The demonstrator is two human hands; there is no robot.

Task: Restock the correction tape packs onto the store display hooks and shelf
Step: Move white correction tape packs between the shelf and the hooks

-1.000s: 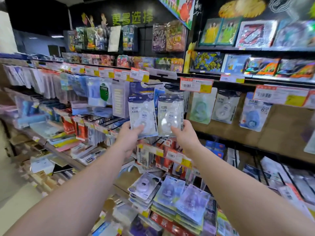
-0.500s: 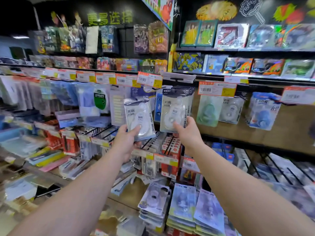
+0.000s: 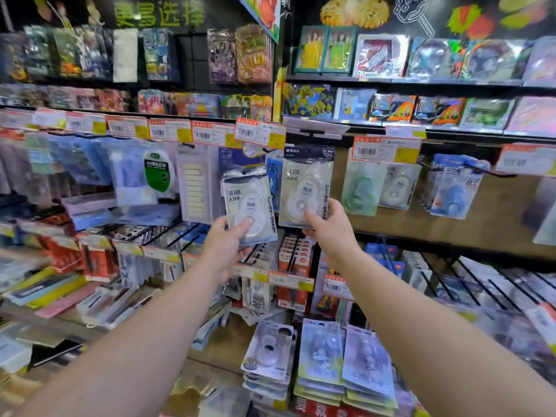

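Note:
My left hand [image 3: 226,247] grips the bottom of a white correction tape pack [image 3: 248,203], held tilted in front of the hanging goods. My right hand [image 3: 329,228] holds the lower edge of a second white correction tape pack [image 3: 305,185] with a dark header, raised upright close under the display hook [image 3: 313,134] with a blank label holder. Further correction tape packs hang to the right: a green one [image 3: 361,188], a white one [image 3: 397,186] and a blue one [image 3: 454,188]. Stacks of correction tape packs [image 3: 319,356] lie on the shelf below.
Price tags [image 3: 260,134] line the hook rail. Sticky-note packs [image 3: 195,185] and blue packs hang at left. Wire hooks with red boxes [image 3: 293,257] jut out below my hands. Toy boxes [image 3: 382,55] fill the upper shelves. The wooden back panel [image 3: 496,212] is bare at right.
My right hand has raised its pack higher and closer to the hook. My left hand has stayed low with its pack tilted. The view has shifted slightly to the right.

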